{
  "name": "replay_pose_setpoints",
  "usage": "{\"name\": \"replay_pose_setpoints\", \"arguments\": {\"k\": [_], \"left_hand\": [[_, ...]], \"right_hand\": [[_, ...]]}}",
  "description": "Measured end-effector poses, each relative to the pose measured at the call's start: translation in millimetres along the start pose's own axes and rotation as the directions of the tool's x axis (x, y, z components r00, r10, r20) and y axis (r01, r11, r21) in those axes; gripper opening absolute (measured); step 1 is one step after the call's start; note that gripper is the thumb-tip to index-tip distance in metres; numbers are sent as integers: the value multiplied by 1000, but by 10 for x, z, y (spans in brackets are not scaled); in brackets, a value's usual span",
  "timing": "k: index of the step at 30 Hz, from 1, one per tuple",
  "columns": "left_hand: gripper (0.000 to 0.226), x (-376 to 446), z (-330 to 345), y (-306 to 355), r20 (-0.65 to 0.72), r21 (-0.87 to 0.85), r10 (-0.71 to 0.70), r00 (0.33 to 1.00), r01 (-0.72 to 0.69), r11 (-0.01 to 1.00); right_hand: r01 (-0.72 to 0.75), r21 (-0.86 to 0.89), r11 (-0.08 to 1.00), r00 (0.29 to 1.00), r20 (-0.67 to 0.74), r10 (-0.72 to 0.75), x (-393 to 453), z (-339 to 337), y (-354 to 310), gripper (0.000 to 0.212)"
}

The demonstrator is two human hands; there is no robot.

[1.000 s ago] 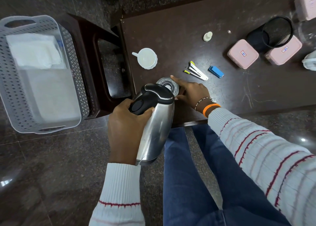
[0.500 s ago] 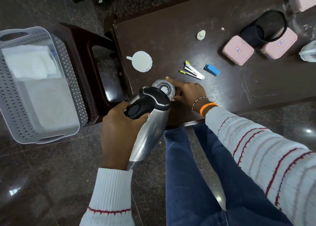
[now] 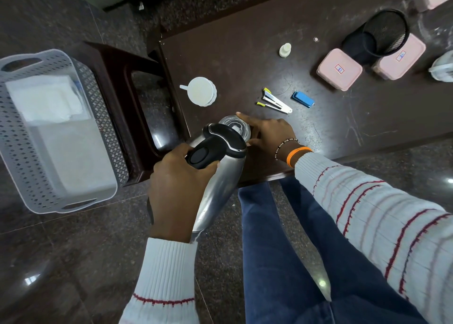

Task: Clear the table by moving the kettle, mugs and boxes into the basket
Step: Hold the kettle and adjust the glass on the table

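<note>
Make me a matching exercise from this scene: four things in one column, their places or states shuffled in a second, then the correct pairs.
Things:
1. kettle
2. white mug
3. basket
4. blue stapler

Places or states:
A. on the floor, left of the table
B. held by its black handle in the left hand
C. on the table, right of the yellow-tipped stapler
D. standing on the table near its left edge

Pairs: 1-B, 2-D, 3-A, 4-C
</note>
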State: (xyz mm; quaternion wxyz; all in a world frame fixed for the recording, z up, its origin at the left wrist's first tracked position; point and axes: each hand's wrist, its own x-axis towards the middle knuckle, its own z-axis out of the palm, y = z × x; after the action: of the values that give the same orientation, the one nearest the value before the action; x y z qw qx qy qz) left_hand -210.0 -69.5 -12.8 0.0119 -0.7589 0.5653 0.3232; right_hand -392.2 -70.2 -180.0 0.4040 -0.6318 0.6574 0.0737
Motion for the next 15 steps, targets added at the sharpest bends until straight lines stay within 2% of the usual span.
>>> {"name": "replay_pose_setpoints", "arguments": {"k": [15], "left_hand": [[29, 9, -27, 16, -8, -19, -26, 1000, 26, 999]], "right_hand": [[-6, -8, 1000, 1000, -10, 6, -5, -9, -8, 71]]}}
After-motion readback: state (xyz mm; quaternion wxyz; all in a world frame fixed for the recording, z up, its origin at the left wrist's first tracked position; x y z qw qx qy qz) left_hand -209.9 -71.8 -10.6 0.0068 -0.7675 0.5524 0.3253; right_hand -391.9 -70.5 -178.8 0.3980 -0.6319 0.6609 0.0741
